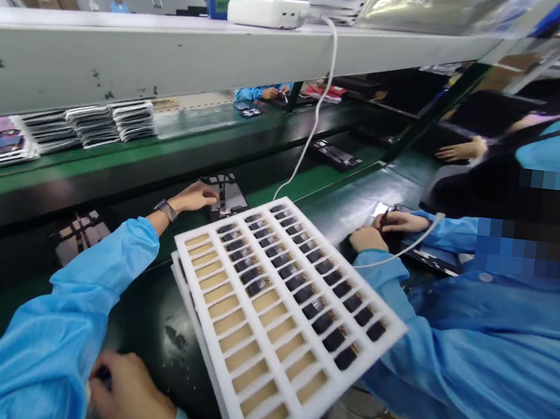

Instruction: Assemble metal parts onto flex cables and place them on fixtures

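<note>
White foam tray (pixel 349 265), just beside left hand (pixel 194 197), right hand (pixel 130 394)

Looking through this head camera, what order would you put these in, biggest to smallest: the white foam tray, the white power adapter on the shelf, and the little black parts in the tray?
1. White foam tray
2. White power adapter
3. Black parts

The adapter is farther away, so its real size against the tray is unsure.

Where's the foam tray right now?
In the head view, the white foam tray sits center on the green bench, just right of the left hand and above the right hand.
</note>
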The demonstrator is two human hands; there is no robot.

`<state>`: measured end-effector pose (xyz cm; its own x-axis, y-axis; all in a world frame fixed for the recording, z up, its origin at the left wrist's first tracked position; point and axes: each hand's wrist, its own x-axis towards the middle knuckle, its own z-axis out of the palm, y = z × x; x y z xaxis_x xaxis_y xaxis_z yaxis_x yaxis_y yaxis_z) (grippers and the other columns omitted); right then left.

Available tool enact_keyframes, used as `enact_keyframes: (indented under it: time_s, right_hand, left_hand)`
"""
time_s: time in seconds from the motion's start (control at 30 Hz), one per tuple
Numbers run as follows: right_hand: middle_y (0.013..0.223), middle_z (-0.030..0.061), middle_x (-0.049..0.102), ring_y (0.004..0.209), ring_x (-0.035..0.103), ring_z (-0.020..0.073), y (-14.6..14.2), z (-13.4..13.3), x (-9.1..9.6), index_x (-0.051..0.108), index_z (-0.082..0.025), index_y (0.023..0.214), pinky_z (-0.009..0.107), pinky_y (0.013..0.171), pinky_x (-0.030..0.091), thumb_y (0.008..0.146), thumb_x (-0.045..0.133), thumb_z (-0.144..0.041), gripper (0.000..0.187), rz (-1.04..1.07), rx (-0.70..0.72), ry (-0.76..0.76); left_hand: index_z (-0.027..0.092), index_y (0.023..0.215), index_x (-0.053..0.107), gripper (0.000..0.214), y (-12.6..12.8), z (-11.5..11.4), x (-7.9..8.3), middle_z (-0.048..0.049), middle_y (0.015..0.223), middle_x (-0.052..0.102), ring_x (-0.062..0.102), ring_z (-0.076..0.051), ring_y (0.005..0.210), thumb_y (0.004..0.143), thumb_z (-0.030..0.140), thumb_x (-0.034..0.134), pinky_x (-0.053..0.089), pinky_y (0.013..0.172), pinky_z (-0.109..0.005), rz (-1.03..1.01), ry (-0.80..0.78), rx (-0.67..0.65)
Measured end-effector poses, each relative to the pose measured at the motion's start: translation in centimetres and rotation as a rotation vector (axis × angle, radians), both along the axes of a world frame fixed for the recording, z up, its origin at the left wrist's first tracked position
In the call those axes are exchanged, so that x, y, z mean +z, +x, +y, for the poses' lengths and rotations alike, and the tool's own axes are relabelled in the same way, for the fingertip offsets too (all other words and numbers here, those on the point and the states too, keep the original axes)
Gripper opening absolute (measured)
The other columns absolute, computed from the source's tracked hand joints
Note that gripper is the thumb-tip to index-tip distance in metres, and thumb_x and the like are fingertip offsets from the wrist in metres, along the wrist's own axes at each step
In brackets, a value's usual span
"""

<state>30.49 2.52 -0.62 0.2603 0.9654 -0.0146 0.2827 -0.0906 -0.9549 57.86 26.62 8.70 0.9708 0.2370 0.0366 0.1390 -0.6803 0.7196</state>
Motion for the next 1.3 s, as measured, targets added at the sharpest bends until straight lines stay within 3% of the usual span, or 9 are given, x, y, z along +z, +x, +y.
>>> enact_keyframes:
  time_s: [0.17,0.3,0.4,0.5,0.63,0.77,0.87,1.07,1.3]
  right_hand:
    - [0.101,0.0038,0.082,0.096,0.078,0.0229,-0.8,-0.4,-0.8,0.077,-0.024,0.103,0.03,0.085,0.058,0.094,0.066,-0.017,0.016,0.161,0.079,-0.031]
    - [0.095,0.0026,0.078,0.094,0.075,0.0204,-0.9,-0.5,-2.1,0.071,-0.023,0.098,0.032,0.088,0.059,0.096,0.062,-0.021,0.009,0.301,0.086,0.072]
    - [0.091,0.003,0.074,0.083,0.072,0.0189,-1.1,-0.7,-3.0,0.065,-0.023,0.101,0.028,0.066,0.059,0.096,0.06,-0.031,0.011,0.469,0.1,0.023]
    - [0.09,0.0036,0.073,0.078,0.07,0.0181,-1.3,-1.1,-3.4,0.059,-0.024,0.105,0.024,0.055,0.056,0.091,0.064,-0.039,0.021,0.524,0.091,0.007]
    - [0.093,0.0065,0.076,0.081,0.072,0.0184,-1.4,-1.5,-3.4,0.057,-0.023,0.103,0.025,0.059,0.06,0.086,0.071,-0.043,0.03,0.487,0.094,0.035]
    - [0.096,0.0088,0.076,0.084,0.074,0.0201,-1.3,-1.8,-3.4,0.061,-0.021,0.101,0.028,0.06,0.062,0.084,0.074,-0.047,0.033,0.423,0.073,0.027]
    - [0.093,0.0082,0.072,0.083,0.073,0.0218,-1.3,-1.9,-3.4,0.066,-0.019,0.099,0.029,0.058,0.061,0.082,0.075,-0.047,0.034,0.341,0.047,0.051]
    - [0.088,0.0102,0.073,0.076,0.071,0.0234,-1.2,-2.0,-3.4,0.071,-0.016,0.102,0.028,0.05,0.051,0.079,0.075,-0.049,0.04,0.243,0.025,0.051]
    - [0.095,0.0153,0.08,0.08,0.071,0.0253,-0.6,-1.9,-4.6,0.077,-0.017,0.099,0.037,0.069,0.057,0.078,0.076,-0.058,0.047,0.105,0.03,0.066]
  left_hand:
    - [0.014,0.097,0.084,0.019,-10.2,-0.3,3.9,-0.0091,0.097,0.081,0.072,-0.026,0.095,0.085,0.027,0.078,0.053,0.097,-0.037,-0.098,0.125,0.234]
    - [0.01,0.11,0.081,0.034,-24.4,-3.2,7.9,-0.0062,0.097,0.075,0.07,-0.025,0.099,0.088,0.036,0.08,0.052,0.097,-0.04,-0.076,0.052,0.436]
    - [0.013,0.111,0.08,0.034,-36.6,-7.4,9.5,-0.0058,0.101,0.075,0.07,-0.026,0.103,0.088,0.038,0.081,0.053,0.097,-0.038,-0.099,0.053,0.719]
    - [0.016,0.105,0.081,0.031,-47.5,-12.6,7.4,-0.0074,0.099,0.078,0.07,-0.026,0.098,0.085,0.039,0.082,0.055,0.092,-0.035,-0.102,0.056,1.001]
    - [0.018,0.099,0.081,0.025,-56.6,-18.7,0.5,-0.0104,0.096,0.079,0.071,-0.028,0.089,0.082,0.037,0.079,0.055,0.085,-0.036,0.006,0.022,1.158]
    - [0.021,0.109,0.08,0.025,-58.9,-23.4,-5.3,-0.0141,0.114,0.076,0.067,-0.034,0.113,0.087,0.03,0.072,0.051,0.107,-0.047,0.077,0.185,1.121]
    - [0.02,0.122,0.077,0.032,-58.0,-25.3,-7.4,-0.0189,0.13,0.069,0.061,-0.04,0.125,0.093,0.027,0.067,0.046,0.113,-0.054,0.102,0.252,1.043]
    - [0.016,0.106,0.076,0.024,-57.3,-24.1,-7.8,-0.0207,0.108,0.071,0.067,-0.037,0.104,0.1,0.022,0.053,0.049,0.095,-0.049,0.271,0.311,1.094]
    - [0.021,0.084,0.069,0.019,-58.3,-24.5,-6.8,-0.0141,0.085,0.071,0.069,-0.032,0.082,0.101,0.025,0.06,0.046,0.075,-0.043,0.301,0.28,1.259]
